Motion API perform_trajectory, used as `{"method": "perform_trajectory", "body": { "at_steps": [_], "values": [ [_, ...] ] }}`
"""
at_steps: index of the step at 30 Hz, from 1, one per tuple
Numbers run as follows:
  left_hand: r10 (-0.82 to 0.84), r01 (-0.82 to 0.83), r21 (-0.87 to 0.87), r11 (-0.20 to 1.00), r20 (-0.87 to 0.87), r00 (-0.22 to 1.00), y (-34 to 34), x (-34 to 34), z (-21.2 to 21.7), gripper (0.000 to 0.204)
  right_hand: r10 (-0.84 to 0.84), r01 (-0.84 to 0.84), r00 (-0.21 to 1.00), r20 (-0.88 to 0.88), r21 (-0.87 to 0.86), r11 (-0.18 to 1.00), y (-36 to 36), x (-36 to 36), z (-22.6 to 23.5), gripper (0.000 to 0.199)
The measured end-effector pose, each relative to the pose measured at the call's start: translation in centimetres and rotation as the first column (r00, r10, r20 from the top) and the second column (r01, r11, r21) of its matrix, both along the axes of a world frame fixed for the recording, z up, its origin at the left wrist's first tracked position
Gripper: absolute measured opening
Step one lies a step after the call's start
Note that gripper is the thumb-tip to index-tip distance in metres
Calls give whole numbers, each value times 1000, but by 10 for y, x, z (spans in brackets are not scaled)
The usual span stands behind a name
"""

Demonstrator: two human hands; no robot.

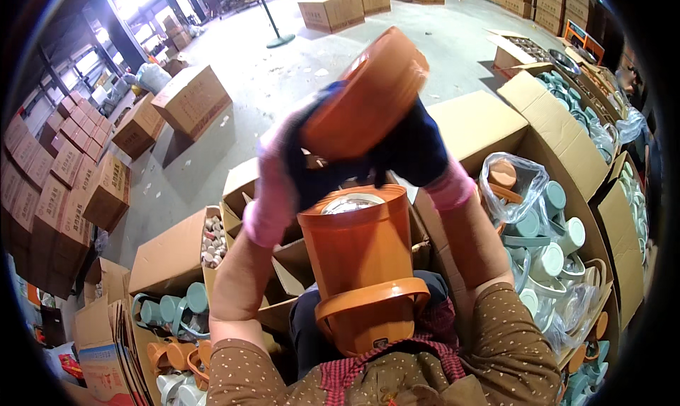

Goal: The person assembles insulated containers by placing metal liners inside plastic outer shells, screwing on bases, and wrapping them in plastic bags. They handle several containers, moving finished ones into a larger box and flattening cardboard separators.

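Both my hands are raised in front of me in dark blue gloves with pink cuffs. Between them they grip a tilted, short, round orange plastic part (368,98), somewhat blurred. My left hand (301,169) is at its lower left side, and my right hand (419,147) is at its right; the fingers are partly hidden behind it. Just below, and apart from it, an orange thermos jug body (358,247) stands upright between my legs. A shiny silvery liner (353,203) shows in its mouth, and an orange band-like handle (372,296) wraps its lower part.
An open carton (595,261) at the right holds pale green and orange plastic parts in clear bags. At the left, a carton (170,247) contains small pale pieces beside more green handled parts (170,307). Closed cartons (193,101) stand on the grey floor (262,73).
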State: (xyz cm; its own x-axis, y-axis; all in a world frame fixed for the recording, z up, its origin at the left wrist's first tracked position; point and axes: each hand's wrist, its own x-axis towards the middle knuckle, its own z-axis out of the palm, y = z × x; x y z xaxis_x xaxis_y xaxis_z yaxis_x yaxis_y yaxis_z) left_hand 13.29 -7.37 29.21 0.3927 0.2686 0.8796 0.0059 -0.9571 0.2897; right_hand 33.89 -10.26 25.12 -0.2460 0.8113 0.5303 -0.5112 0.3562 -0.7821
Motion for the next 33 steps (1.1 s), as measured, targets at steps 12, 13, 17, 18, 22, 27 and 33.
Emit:
{"method": "perform_trajectory", "body": {
  "at_steps": [12,13,17,18,22,27,33],
  "values": [
    [-464,281,-760,586,-30,885,16,-56,-37,59,-199,217,915,352,-14,976,-17,6,-19,44],
    [-459,279,-764,582,-25,888,18,-55,-40,59,-203,212,920,337,9,977,-17,5,-20,43],
    [-402,297,-573,764,-63,913,29,-45,-56,59,-211,243,923,323,-62,968,-12,2,-33,43],
    [-411,288,-613,736,-66,909,28,-47,-58,58,-211,244,922,324,-63,968,-11,2,-37,43],
    [-463,319,-662,678,-48,885,11,-52,-53,49,-266,223,919,290,175,959,-11,0,-59,42],
    [-290,200,-603,772,-55,955,-21,-49,-56,44,-221,190,952,212,157,969,-20,-1,-64,36],
    [49,-95,-392,915,-126,991,-50,-30,-20,37,-118,136,985,-124,154,979,-5,-1,-69,62]
  ]
}}
